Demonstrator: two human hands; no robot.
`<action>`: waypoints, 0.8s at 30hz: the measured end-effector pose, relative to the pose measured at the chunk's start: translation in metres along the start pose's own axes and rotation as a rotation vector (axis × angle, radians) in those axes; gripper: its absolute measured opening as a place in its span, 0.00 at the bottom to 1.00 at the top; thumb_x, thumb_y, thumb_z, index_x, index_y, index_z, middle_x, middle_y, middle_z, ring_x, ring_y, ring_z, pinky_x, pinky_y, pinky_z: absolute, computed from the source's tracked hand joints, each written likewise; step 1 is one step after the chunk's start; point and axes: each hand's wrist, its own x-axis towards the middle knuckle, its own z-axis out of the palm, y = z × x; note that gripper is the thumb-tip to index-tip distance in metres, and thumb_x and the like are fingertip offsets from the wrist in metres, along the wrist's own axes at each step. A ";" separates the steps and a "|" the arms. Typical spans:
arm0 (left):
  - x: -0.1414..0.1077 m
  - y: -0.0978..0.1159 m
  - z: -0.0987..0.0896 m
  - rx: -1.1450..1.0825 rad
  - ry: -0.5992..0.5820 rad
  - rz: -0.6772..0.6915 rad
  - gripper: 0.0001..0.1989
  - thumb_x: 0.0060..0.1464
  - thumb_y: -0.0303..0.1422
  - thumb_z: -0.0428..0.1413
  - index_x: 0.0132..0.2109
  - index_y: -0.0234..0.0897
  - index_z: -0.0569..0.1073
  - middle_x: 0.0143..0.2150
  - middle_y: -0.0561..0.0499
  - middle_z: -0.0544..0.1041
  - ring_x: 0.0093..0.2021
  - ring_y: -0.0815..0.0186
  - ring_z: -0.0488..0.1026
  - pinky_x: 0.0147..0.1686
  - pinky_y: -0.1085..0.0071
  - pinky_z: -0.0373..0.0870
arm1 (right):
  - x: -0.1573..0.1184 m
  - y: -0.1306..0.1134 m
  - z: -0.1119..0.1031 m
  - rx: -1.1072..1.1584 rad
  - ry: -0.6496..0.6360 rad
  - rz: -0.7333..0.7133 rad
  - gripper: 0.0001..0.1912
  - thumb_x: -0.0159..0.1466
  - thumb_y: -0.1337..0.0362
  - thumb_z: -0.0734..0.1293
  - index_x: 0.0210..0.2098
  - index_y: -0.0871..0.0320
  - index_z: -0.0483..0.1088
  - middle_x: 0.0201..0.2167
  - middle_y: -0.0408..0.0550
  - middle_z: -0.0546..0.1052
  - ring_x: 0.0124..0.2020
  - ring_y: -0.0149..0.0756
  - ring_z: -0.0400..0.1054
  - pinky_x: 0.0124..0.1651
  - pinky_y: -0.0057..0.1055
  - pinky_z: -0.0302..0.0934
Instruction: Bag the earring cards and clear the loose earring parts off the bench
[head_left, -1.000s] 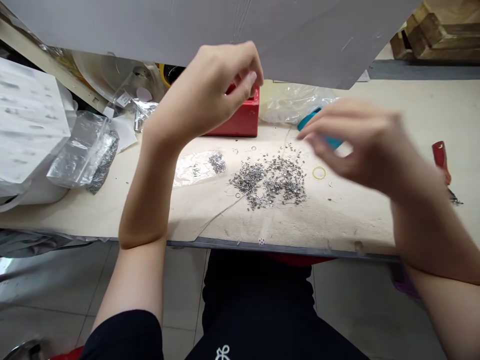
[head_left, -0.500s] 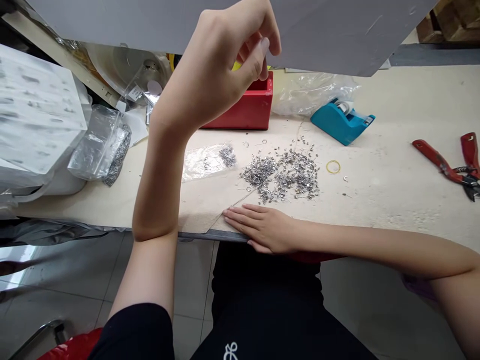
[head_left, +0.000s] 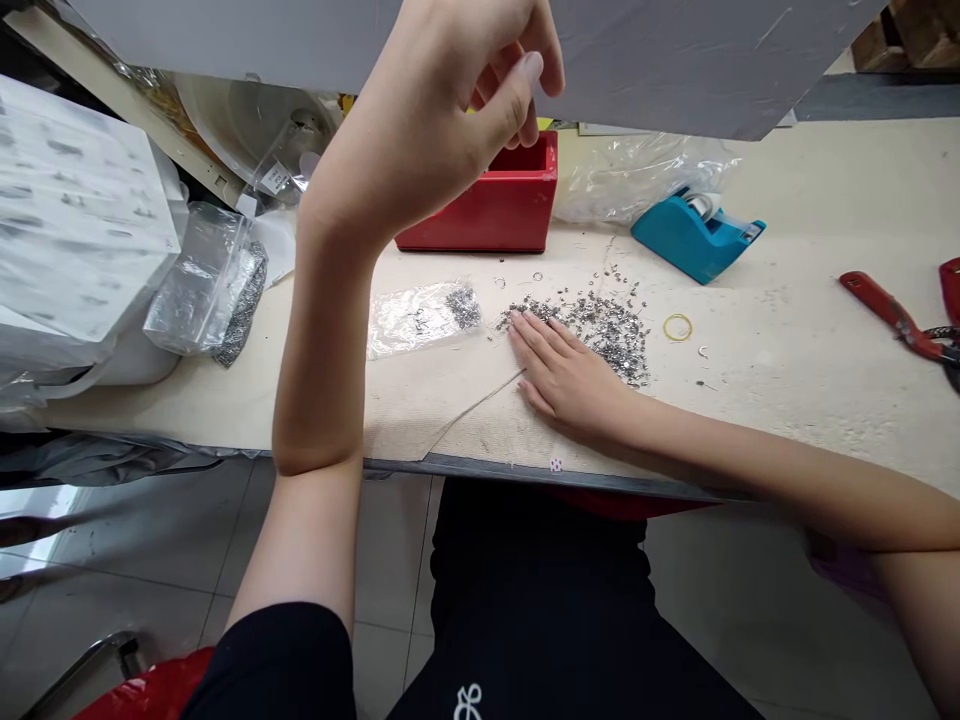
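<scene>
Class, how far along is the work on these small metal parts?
Done: some parts lie in a clear plastic bag, and a zip bag looks filled. In hand: the right hand presses on the metal pile; the left hand hangs above a red box. Remaining: most of the pile.

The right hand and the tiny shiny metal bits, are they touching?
Touching. The head view shows the right hand lying flat on the table, its fingertips resting over the edge of the pile of small metal pieces.
</scene>
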 end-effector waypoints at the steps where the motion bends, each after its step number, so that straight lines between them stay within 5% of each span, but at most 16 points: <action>1: -0.001 0.000 -0.002 -0.011 0.004 -0.003 0.24 0.69 0.31 0.39 0.55 0.18 0.74 0.43 0.46 0.76 0.45 0.73 0.77 0.49 0.71 0.73 | -0.001 -0.004 -0.003 -0.004 0.015 -0.012 0.39 0.73 0.60 0.55 0.77 0.66 0.35 0.76 0.62 0.46 0.78 0.54 0.41 0.78 0.60 0.43; 5: -0.003 0.002 -0.010 -0.067 0.027 -0.049 0.27 0.66 0.32 0.38 0.56 0.16 0.73 0.40 0.49 0.73 0.44 0.75 0.76 0.48 0.71 0.71 | -0.005 -0.034 -0.004 0.015 -0.013 -0.222 0.33 0.74 0.60 0.54 0.74 0.71 0.50 0.75 0.64 0.50 0.78 0.52 0.43 0.78 0.55 0.44; 11: -0.006 -0.001 -0.020 -0.133 0.028 -0.107 0.32 0.63 0.40 0.37 0.57 0.16 0.71 0.41 0.51 0.71 0.46 0.76 0.74 0.51 0.67 0.70 | 0.012 -0.061 0.021 0.071 -0.152 -0.437 0.35 0.73 0.59 0.54 0.72 0.78 0.51 0.74 0.68 0.52 0.77 0.56 0.47 0.78 0.54 0.46; 17: -0.009 -0.009 -0.022 -0.123 0.061 -0.072 0.30 0.63 0.38 0.36 0.57 0.21 0.73 0.45 0.50 0.75 0.48 0.70 0.78 0.51 0.63 0.72 | 0.039 -0.063 0.028 0.075 -0.167 -0.223 0.36 0.73 0.60 0.51 0.73 0.77 0.49 0.76 0.65 0.47 0.78 0.52 0.40 0.80 0.49 0.42; 24: -0.011 -0.011 -0.023 -0.112 0.048 -0.060 0.30 0.64 0.37 0.36 0.56 0.21 0.73 0.44 0.49 0.75 0.48 0.69 0.77 0.51 0.62 0.73 | 0.036 -0.039 0.030 0.068 -0.105 -0.003 0.40 0.73 0.56 0.52 0.75 0.77 0.39 0.76 0.68 0.42 0.79 0.54 0.35 0.79 0.53 0.42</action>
